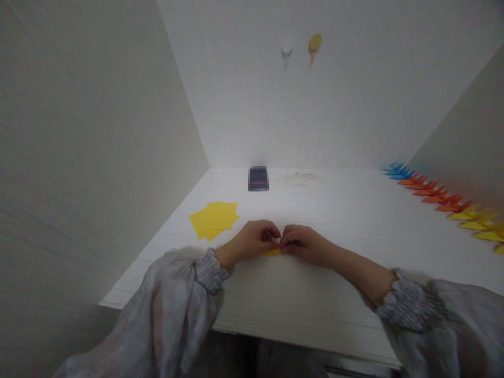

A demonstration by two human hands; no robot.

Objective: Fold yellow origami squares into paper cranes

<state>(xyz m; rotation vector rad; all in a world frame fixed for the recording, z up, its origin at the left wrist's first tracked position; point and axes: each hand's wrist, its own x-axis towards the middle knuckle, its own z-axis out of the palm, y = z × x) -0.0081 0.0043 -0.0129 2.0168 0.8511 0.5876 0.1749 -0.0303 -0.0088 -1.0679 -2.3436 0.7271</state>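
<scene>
My left hand (258, 239) and my right hand (303, 242) meet over the white table, fingertips almost touching. Between them shows a small folded piece of yellow paper (271, 252), mostly hidden by the fingers. Both hands are closed in a pinch on it. To the left of my left hand lies a loose, fanned pile of yellow paper sheets (214, 219).
Along the table's right side runs a row of folded paper cranes: blue ones (399, 170) at the back, orange-red ones (433, 193), then yellow ones (482, 221). A dark, blurred rectangular object (258, 178) stands near the back wall. Two hooks (315, 43) are on that wall.
</scene>
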